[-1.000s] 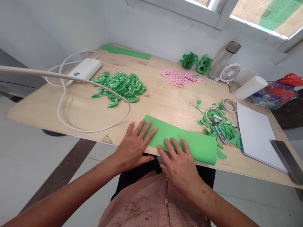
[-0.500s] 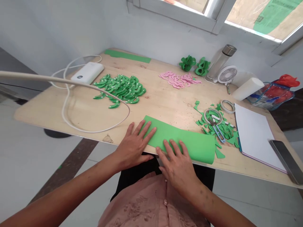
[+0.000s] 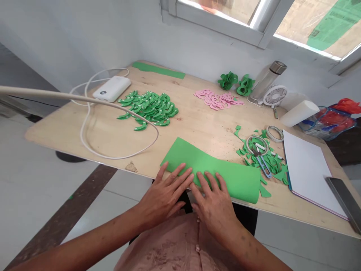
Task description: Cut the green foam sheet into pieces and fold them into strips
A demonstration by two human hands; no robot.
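A folded green paper sheet point(image 3: 222, 167) lies along the table's front edge, its right end curved over in a soft bend. My left hand point(image 3: 163, 194) rests its spread fingertips on the sheet's near edge, left of its middle. Close beside it, my right hand point(image 3: 214, 199) lies with fingers apart on the same near edge. Neither hand grips anything. To the right of the sheet are green paper scraps point(image 3: 278, 163), with blue-handled snips point(image 3: 263, 165) and a tape roll point(image 3: 257, 145) on top.
Green curved cutouts point(image 3: 152, 107) and pink cutouts point(image 3: 217, 99) lie farther back. A white cable point(image 3: 96, 152) loops at left near a power bank point(image 3: 112, 89). White paper point(image 3: 310, 169), a phone point(image 3: 345, 199), a bottle point(image 3: 267, 81) and a small fan point(image 3: 275, 95) are at right.
My left hand has slid down toward the sheet's near edge and closer to my right hand, uncovering the sheet's left end. The view has shifted slightly.
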